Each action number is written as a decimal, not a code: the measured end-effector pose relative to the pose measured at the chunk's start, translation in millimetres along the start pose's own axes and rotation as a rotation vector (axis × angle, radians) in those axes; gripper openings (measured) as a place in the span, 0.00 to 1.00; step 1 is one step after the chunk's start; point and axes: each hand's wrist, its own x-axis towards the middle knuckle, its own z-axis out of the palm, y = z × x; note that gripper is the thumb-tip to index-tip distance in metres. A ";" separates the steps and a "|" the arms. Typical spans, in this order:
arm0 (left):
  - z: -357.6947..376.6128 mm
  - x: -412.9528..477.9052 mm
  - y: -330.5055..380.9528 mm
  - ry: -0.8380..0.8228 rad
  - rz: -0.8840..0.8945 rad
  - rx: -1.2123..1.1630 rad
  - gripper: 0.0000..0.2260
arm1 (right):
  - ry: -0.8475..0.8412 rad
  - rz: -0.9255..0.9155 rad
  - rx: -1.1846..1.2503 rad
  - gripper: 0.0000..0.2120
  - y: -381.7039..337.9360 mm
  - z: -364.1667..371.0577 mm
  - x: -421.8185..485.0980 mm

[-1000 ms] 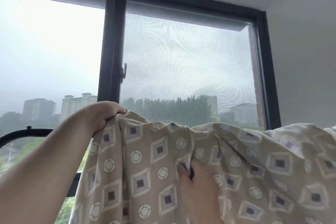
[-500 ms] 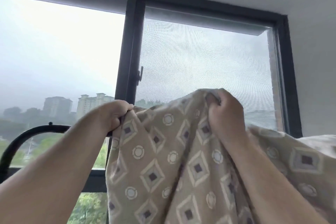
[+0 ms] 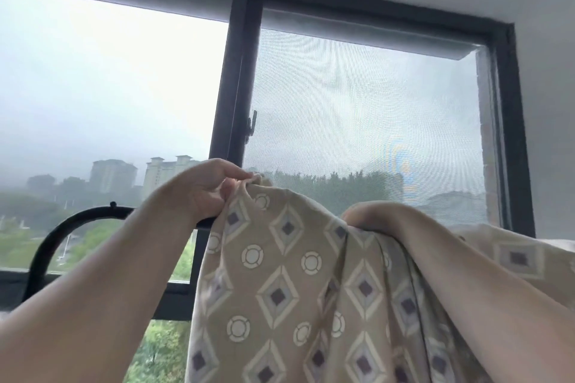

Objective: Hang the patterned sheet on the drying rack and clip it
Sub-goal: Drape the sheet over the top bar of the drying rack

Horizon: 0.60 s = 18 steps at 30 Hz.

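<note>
The left hand (image 3: 211, 193) pinches the top edge of the patterned sheet (image 3: 280, 277); the grip of the right hand (image 3: 370, 214) I cannot tell. It seems best to spread this edge flat over the drying rack (image 3: 59, 230) just under the left hand.

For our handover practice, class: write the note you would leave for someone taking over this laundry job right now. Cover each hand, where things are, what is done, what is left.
Hands: the left hand pinches the top edge of the patterned sheet, raised just above the drying rack bar. The right hand bends over the sheet's top further right; its fingers are hidden, so the grip is unclear.
Sheet: hangs from both hands; whether it lies over the bar is hidden.
Done: lifted to rack height.
Left: drape, spread, clip. No clip in view.
</note>
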 end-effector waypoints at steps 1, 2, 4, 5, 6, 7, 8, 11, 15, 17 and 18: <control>0.6 -2.1 -1.2 -0.038 0.006 -0.021 0.06 | 0.003 -0.019 -0.008 0.15 2.8 0.1 1.3; 0.1 -2.9 -1.7 -0.062 0.005 -0.014 0.05 | 0.006 -0.019 -0.010 0.15 2.6 0.7 -0.4; -1.7 -1.3 -1.7 -0.064 -0.011 0.044 0.07 | 0.005 -0.022 0.026 0.16 0.8 -1.1 -0.7; -3.4 1.2 -0.6 -0.056 -0.023 0.084 0.08 | -0.009 -0.020 0.075 0.16 -0.4 -1.6 -0.3; -6.9 4.0 1.5 -0.048 -0.039 0.126 0.09 | -0.025 -0.011 0.116 0.14 -3.3 -2.2 -2.3; -11.3 6.8 3.8 -0.015 -0.063 0.184 0.11 | -0.031 -0.030 0.129 0.12 -5.1 -2.3 -3.5; -18.5 10.5 7.5 0.051 -0.086 0.266 0.13 | -0.006 -0.048 0.118 0.10 -6.3 -3.1 -5.3; -47.0 14.7 17.6 0.361 -0.133 0.685 0.23 | 0.073 -0.128 0.216 0.12 -6.6 2.1 -10.3; -68.5 18.9 19.8 0.512 -0.244 1.421 0.11 | -0.379 -0.280 0.742 0.32 -7.2 5.5 -15.2; -71.1 18.7 21.5 0.417 -0.419 1.634 0.12 | -0.290 -0.438 0.612 0.37 -12.2 5.5 -12.5; -73.6 20.8 24.5 0.335 -0.522 1.692 0.16 | -0.267 -0.458 0.573 0.32 -14.1 5.5 -12.0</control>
